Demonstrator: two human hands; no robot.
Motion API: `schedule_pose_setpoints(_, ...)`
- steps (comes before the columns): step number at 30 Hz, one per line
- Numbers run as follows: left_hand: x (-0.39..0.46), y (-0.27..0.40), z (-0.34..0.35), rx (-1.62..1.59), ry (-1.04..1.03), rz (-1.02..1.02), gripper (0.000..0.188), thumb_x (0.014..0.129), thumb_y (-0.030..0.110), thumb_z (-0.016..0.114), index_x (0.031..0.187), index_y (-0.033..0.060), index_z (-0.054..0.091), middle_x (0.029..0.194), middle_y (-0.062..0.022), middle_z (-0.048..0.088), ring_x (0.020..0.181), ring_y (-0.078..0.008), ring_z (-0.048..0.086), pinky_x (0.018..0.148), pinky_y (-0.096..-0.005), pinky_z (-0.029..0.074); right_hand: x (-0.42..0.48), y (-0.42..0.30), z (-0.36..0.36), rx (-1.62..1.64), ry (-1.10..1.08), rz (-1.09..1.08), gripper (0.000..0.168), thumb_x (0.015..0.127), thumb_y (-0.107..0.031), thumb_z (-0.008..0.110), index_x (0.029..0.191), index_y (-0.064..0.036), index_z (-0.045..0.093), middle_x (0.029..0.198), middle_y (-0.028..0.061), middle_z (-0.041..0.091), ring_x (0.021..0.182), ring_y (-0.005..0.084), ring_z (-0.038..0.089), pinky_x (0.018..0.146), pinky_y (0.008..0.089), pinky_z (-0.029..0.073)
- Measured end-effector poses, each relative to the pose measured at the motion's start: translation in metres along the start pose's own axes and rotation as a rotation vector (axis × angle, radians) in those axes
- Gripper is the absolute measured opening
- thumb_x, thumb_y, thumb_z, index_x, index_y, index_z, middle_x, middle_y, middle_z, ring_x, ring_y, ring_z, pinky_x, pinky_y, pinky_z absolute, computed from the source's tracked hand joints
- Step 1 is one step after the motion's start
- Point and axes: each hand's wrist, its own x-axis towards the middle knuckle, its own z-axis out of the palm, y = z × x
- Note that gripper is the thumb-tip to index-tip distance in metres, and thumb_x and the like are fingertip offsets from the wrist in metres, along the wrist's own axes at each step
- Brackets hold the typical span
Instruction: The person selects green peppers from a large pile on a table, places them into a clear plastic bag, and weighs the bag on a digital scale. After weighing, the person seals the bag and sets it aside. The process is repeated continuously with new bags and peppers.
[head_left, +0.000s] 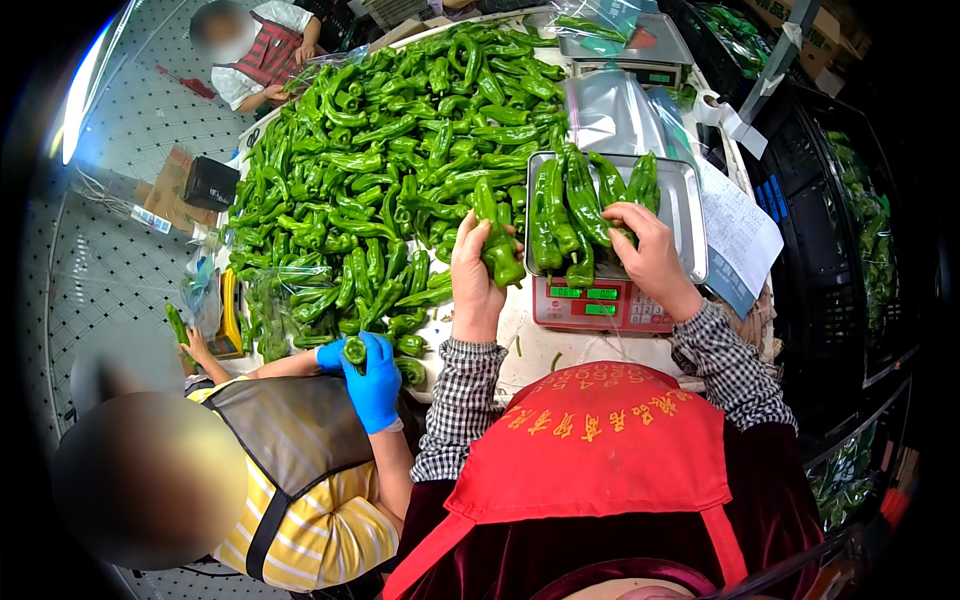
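My left hand (480, 281) holds a long green pepper (493, 232) upright just left of the scale. My right hand (651, 251) is over the metal weighing tray (684, 202), its fingers around the lower end of a green pepper (609, 180); its palm side is partly hidden. Several more green peppers (551, 210) lie side by side in the tray, stems towards me. Under the tray is a red digital scale (551, 309) with lit green displays and a keypad.
A big heap of green peppers (390, 142) covers the table to the left. Clear plastic bags (615, 112), a written sheet (739, 221) and a second scale (660, 45) lie beyond the tray. At left, a co-worker's blue-gloved hand (373, 382) holds a pepper. Black crates (817, 225) stand at right.
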Motion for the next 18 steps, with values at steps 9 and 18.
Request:
schedule_pose_setpoints(9,-0.004,-0.015,-0.035,-0.032,0.087,-0.052,0.038,0.106,0.027,0.055,0.14,0.011,0.051,0.099,-0.0128,0.07,0.077,-0.0258,0.069,0.068,-0.0377,0.058,0.083,0.075,0.034,-0.177,0.039,-0.001,0.029,0.09,-0.01,0.066,0.117,-0.001,0.066,0.118,0.0184,0.067,0.112,0.0394,0.063,0.097,0.0453,0.05)
schedule_pose_setpoints(18,-0.004,-0.024,-0.038,0.014,0.066,-0.101,0.037,0.106,0.027,0.055,0.14,0.0101,0.053,0.098,-0.0124,0.071,0.075,-0.0247,0.069,0.066,-0.0369,0.058,0.147,0.108,0.059,-0.351,-0.162,0.222,0.056,0.097,-0.042,0.064,0.132,0.001,0.062,0.12,0.028,0.069,0.113,0.0442,0.066,0.099,0.0503,0.051)
